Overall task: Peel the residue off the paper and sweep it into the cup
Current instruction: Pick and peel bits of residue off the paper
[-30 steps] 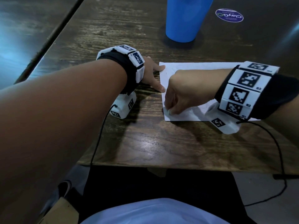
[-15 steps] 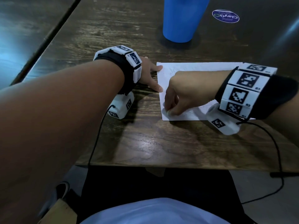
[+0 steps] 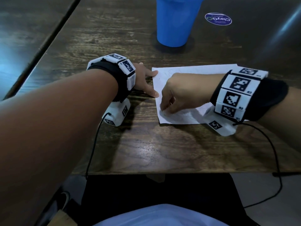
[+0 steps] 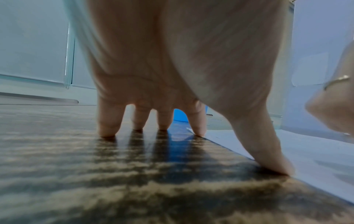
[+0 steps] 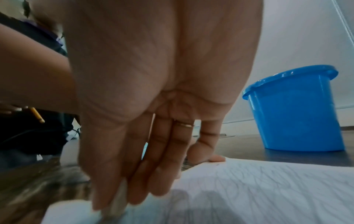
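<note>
On the dark wood table (image 3: 138, 152) my left hand (image 3: 145, 79) spreads, fingertips pinning the paper (image 3: 192, 70) edge, so my right hand (image 3: 177, 97) can pinch residue (image 5: 119, 197) near its front corner, cup (image 3: 174, 22) waiting beyond.

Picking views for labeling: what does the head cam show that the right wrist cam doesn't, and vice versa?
Head only: both wristbands, the round sticker on the table, and the left hand spread at the paper's left edge.
Right wrist only: a whitish bit pinched at the right hand fingertips, a ring, the cup's rim.
Both: the paper, the blue cup, the right hand working the paper's near-left corner.
</note>
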